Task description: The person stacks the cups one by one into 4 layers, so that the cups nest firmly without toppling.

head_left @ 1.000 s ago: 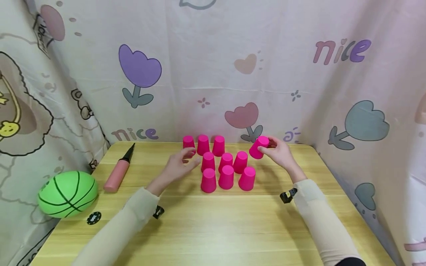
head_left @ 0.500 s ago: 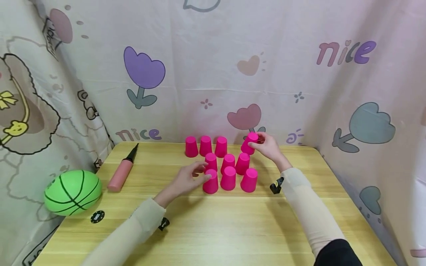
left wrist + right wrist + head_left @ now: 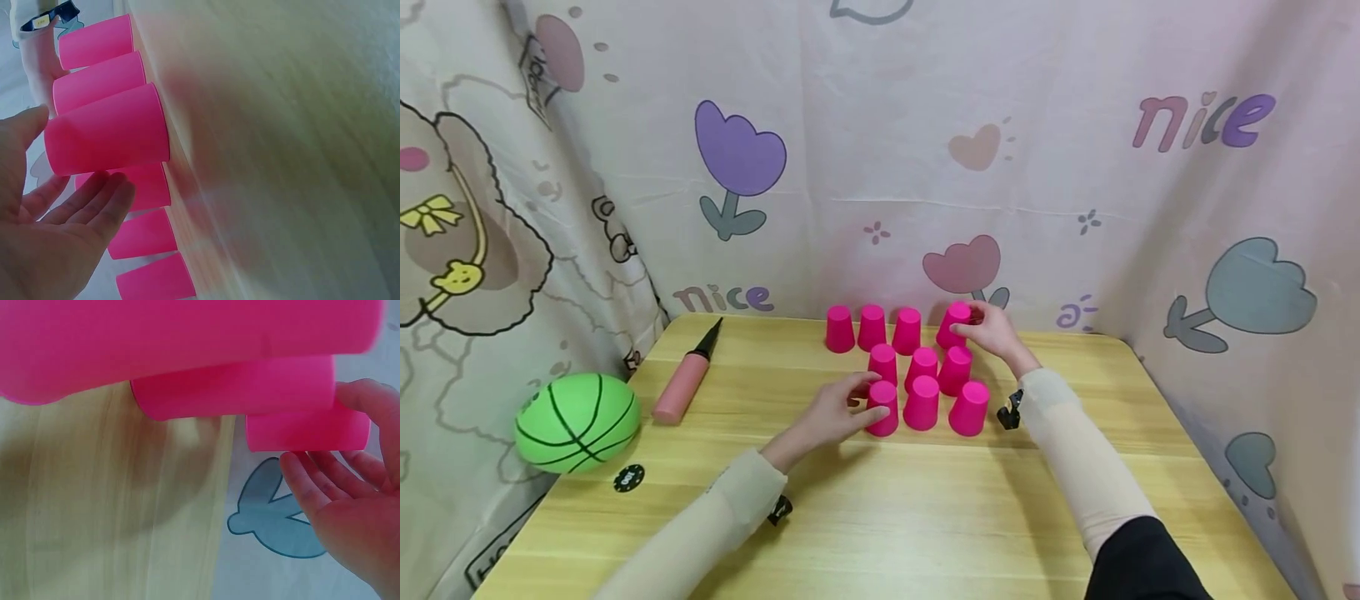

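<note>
Several pink cups stand upside down in three rows on the wooden table (image 3: 910, 517). At the back row's right end, my right hand (image 3: 992, 329) holds a slightly tilted pink cup (image 3: 952, 327) between thumb and fingers; the right wrist view shows this cup (image 3: 306, 431) behind nearer ones. My left hand (image 3: 833, 412) is at the front row's left cup (image 3: 882, 410), thumb at its near side and fingers toward its far side. In the left wrist view the fingers (image 3: 103, 203) lie fairly straight along that cup (image 3: 109, 134), with fingertips right at its side.
On the table's left are a green ball (image 3: 578, 423), a pink hand pump (image 3: 685, 383) with a black nozzle, and a black chip (image 3: 628, 477) marked 100. A printed curtain (image 3: 850, 125) hangs behind the table and along both sides.
My right hand has carried its cup leftward to the back row and lowered it. My left hand has moved from beside the back-left cups right and forward to the front-left cup.
</note>
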`<state>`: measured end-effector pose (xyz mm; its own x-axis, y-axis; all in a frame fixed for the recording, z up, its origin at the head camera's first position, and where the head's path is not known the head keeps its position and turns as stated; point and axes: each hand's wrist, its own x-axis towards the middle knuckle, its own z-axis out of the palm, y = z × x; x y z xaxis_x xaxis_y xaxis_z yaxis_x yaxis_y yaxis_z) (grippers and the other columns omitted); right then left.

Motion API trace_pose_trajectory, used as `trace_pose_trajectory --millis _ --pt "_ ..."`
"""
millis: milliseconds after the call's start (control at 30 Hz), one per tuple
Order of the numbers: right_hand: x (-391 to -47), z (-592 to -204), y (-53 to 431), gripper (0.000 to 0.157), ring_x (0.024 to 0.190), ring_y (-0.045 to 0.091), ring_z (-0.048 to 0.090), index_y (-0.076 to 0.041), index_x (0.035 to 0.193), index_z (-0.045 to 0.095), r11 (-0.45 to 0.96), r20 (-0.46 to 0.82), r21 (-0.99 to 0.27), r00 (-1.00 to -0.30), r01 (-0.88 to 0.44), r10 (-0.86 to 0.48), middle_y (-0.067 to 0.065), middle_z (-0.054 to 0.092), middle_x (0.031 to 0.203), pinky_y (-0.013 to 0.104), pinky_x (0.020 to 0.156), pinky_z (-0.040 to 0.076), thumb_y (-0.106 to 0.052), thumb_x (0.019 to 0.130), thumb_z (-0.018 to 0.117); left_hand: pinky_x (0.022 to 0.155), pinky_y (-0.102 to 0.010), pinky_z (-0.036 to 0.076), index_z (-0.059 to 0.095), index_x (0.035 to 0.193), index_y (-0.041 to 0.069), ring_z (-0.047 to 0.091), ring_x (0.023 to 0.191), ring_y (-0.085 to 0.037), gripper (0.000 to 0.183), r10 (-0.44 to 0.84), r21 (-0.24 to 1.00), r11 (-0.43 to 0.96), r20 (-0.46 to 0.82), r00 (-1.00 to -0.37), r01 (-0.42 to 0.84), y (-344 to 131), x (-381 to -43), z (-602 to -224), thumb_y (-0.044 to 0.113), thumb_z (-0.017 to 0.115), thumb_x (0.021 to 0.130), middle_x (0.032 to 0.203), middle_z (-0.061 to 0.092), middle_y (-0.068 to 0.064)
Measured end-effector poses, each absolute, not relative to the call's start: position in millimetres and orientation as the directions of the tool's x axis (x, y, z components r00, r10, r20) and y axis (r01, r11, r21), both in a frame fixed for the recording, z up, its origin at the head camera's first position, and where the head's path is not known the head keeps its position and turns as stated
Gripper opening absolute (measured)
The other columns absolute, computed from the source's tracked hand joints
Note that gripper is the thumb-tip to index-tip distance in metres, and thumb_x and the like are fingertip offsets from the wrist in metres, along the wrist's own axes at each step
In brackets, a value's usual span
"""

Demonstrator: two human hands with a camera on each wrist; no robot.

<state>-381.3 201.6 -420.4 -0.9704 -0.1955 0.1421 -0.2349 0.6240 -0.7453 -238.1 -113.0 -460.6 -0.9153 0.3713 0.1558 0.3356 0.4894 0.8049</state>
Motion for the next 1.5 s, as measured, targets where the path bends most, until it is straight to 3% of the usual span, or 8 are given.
trace_pose_trajectory --millis 1067,1500 --pt "-394 -435 195 0.056 0.122 0.043 0.065 0.001 0.146 0.056 0.657 0.032 -0.73 -0.97 -0.186 -0.239 0.027 0.065 0.134 0.05 0.103 0.059 -0.019 0.096 0.073 0.098 -0.041 0.062 0.058 0.145 0.013 0.069 0.115 -0.024 0.06 0.369 0.804 0.498 0.141 -0.918 0.324 -107 -239 -460 0.025 0.084 0.092 0.126 0.072 -0.007" --pt "-387 -432 199 0.065 0.135 0.045 0.058 0.001 0.154 0.047 0.588 0.096 -0.776 -0.964 -0.23 -0.25 0.029 0.057 0.148 0.056 0.107 0.055 -0.03 0.102 0.069 0.097 -0.04 0.062 0.059 0.143 0.015 0.068 0.115 -0.025 0.059 0.345 0.817 0.501 0.115 -0.931 0.286 -108 -239 -465 0.024 0.085 0.091 0.128 0.071 -0.006"
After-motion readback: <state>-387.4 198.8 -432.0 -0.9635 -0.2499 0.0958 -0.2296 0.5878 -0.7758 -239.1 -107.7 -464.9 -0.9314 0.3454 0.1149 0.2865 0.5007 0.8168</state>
